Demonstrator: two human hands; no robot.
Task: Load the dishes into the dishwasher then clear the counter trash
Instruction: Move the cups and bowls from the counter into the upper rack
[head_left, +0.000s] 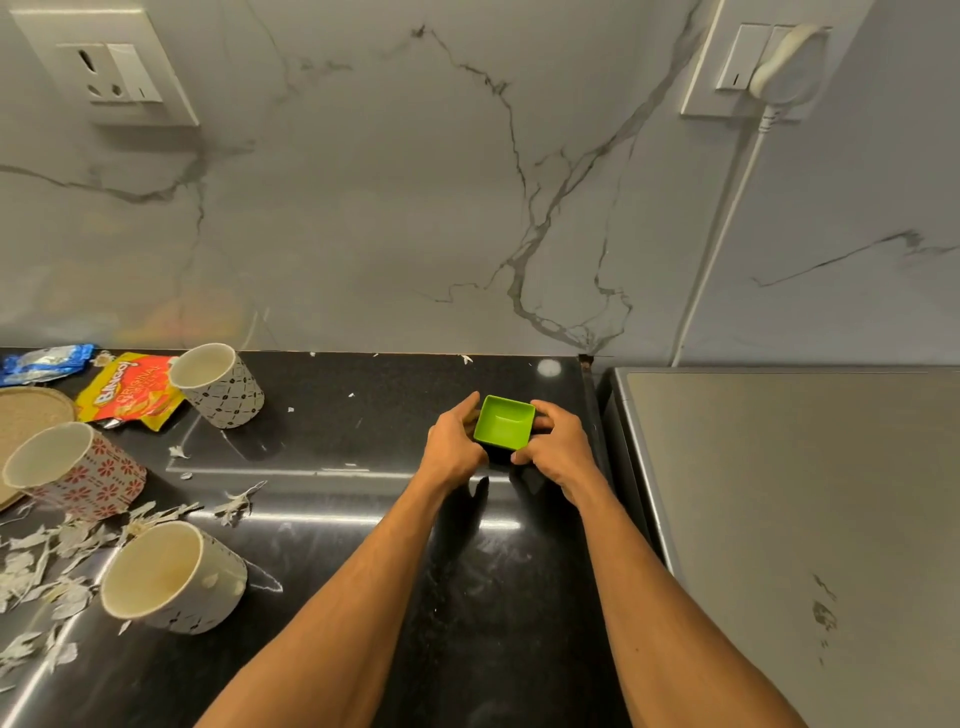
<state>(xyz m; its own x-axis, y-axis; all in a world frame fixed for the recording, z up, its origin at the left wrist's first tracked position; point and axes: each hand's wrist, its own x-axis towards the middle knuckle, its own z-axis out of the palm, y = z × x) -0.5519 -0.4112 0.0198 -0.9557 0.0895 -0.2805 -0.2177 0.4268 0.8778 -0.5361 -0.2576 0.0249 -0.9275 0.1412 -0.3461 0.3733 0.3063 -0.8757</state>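
A small square green bowl (505, 421) sits near the back right of the black counter (363, 571). My left hand (453, 441) grips its left side and my right hand (558, 448) grips its right side, fingers curled round the rim. Three patterned mugs stand at the left: one near the wall (218, 387), one with red flowers (72, 470), one closest to me (174, 577). A yellow-red chips packet (130, 389) and a blue wrapper (44, 361) lie at the back left. Torn white paper scraps (52, 551) litter the left counter.
A steel-grey appliance top (805, 493) adjoins the counter on the right. A woven mat (26, 415) lies at the far left edge. The marble wall carries a socket (111, 73) at the left and a plugged-in white cord (727, 223) at the right.
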